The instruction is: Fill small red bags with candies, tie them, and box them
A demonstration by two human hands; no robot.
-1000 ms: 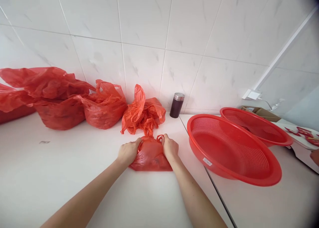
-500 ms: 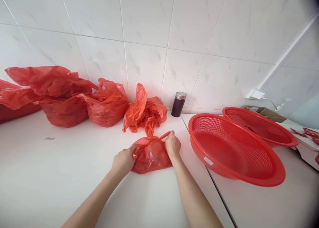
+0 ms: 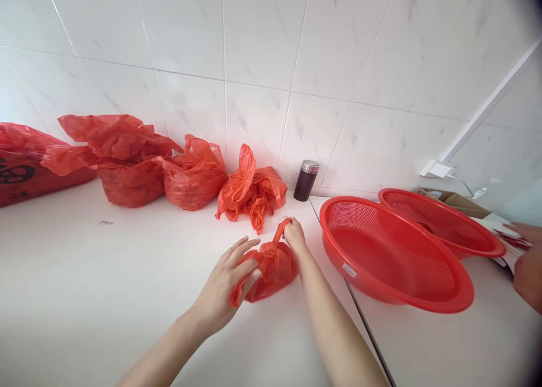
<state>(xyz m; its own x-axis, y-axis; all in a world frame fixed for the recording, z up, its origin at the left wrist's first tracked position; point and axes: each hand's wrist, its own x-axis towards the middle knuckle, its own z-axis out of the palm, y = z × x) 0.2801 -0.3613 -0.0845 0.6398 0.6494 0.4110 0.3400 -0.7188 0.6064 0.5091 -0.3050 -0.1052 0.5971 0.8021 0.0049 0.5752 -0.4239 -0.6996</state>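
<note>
A small red plastic bag (image 3: 273, 268) with something inside lies on the white counter (image 3: 105, 297) in front of me. My left hand (image 3: 226, 282) pinches the bag's near handle between thumb and forefinger, its other fingers spread. My right hand (image 3: 293, 234) is closed on the far handle, which it pulls up and away from the bag.
Several bigger red bags (image 3: 135, 161) and a crumpled one (image 3: 252, 192) stand along the tiled wall, with a dark flask (image 3: 305, 180) beside them. Two red colander basins (image 3: 393, 251) (image 3: 440, 220) sit to the right. Another person's hand (image 3: 527, 265) shows at the right edge.
Both hands have shifted from gripping the bag's sides to holding its handles and drawing them apart. The view has turned a little left. Another person's hand has come in at right.
</note>
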